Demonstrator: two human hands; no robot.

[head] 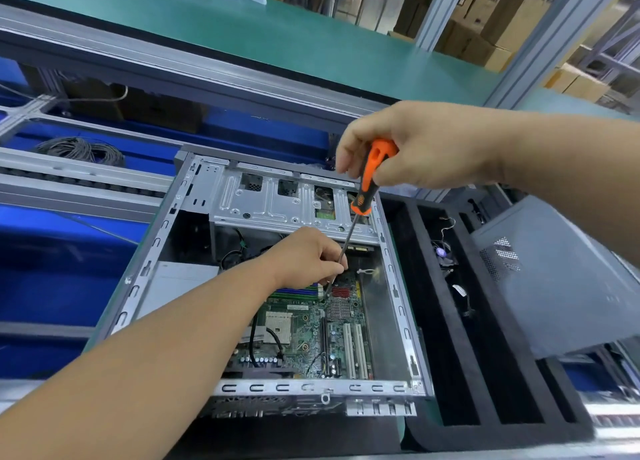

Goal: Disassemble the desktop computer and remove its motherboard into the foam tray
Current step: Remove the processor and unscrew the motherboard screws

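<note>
Overhead, a green-topped shelf (284, 33) runs across the view on grey aluminium framing, and beyond it stacked cardboard boxes (485, 26) fill the background; any print on them is too blurred to read. Below, blue panels (69, 251) and a coil of grey cable (81, 149) lie behind the table's (457, 451) metal rails. The open desktop computer case (145, 272) lies on its side on the table, with the green motherboard (311, 335) still seated inside on its floor, under the silver drive cage (277, 203). The board's markings are too small to read. The right hand (426, 144) has its grip clamped around the orange-and-black handle of a screwdriver (369, 182), whose shaft slants down toward the board. The left hand (308, 257) reaches into the case and pinches the shaft near its tip, just above a red heatsink (340, 291). Just beside the case on the right lies the black foam tray (460, 355), with small cabled parts in its slots, and the grey perforated side panel (561, 279) rests across the tray's far right side.
</note>
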